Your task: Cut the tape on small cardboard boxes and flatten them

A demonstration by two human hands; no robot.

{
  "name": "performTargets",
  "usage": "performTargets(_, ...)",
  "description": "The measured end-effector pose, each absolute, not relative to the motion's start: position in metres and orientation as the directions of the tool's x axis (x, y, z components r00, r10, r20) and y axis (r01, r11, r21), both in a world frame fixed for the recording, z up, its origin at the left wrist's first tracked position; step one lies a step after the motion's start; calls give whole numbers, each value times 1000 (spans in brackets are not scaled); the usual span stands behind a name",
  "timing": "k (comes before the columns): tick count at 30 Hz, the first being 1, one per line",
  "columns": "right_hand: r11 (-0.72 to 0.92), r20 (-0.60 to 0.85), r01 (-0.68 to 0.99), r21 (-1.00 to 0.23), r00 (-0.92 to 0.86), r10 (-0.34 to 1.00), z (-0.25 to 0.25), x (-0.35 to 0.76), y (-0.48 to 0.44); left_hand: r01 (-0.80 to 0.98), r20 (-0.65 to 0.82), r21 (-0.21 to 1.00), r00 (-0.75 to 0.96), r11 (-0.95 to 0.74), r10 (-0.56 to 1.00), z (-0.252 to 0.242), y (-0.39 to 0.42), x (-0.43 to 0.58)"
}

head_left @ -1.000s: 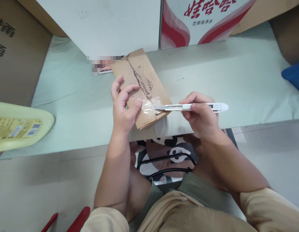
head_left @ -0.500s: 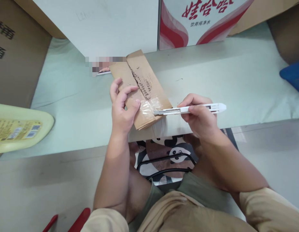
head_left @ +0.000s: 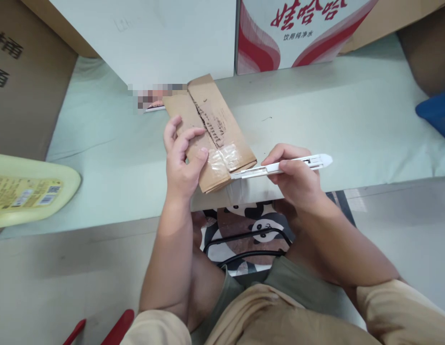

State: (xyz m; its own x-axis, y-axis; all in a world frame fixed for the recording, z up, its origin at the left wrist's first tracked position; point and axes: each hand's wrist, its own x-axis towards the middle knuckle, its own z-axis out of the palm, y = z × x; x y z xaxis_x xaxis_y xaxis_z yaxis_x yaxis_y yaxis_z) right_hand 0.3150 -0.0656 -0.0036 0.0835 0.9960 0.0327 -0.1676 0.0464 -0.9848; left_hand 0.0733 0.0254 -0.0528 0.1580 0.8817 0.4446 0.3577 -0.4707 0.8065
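Cardboard parcel [head_left: 211,129] is pinned at the near edge of the bench [head_left: 351,124] under the half-open grip of the left hand [head_left: 181,165], thumb beside the tape. A white utility knife [head_left: 285,166] is clasped fully in the right hand [head_left: 297,182], its tip apparently at the tape. If it slipped leftward, that thumb could be cut.

Pixelated patch [head_left: 155,94]: masks whatever lies left of the cardboard piece [head_left: 211,129].
Utility knife [head_left: 283,166]: blade tip not discernible where it meets the cardboard.
Yellow container [head_left: 31,189]: cut by left edge; label print too small.
Blue object [head_left: 436,112]: cut by right edge, unidentifiable.
Red-and-white carton [head_left: 297,33]: top cropped.
Red items [head_left: 119,325]: cut by bottom edge.
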Motion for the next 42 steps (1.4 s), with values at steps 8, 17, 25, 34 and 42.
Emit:
performTargets(8,282,168,-178,-943,479,862,-9,328,-55,344,429,821,155,-456,890,-50,24,73)
performTargets(17,43,134,686,-726,80,988,-39,339,-53,364,391,832,148,-418,908,-46,23,73)
performTargets(25,4,-101,908,-418,-51,994,-59,338,-50,354,397,829,171,-432,902,-47,26,70)
performTargets(34,67,-13,824,-562,-90,996,-58,334,-51,360,409,824,157,-438,899,-50,25,69)
performTargets(42,241,163,360,-901,-234,959,-31,324,-55,382,422,769,299,-512,856,-13,-10,78)
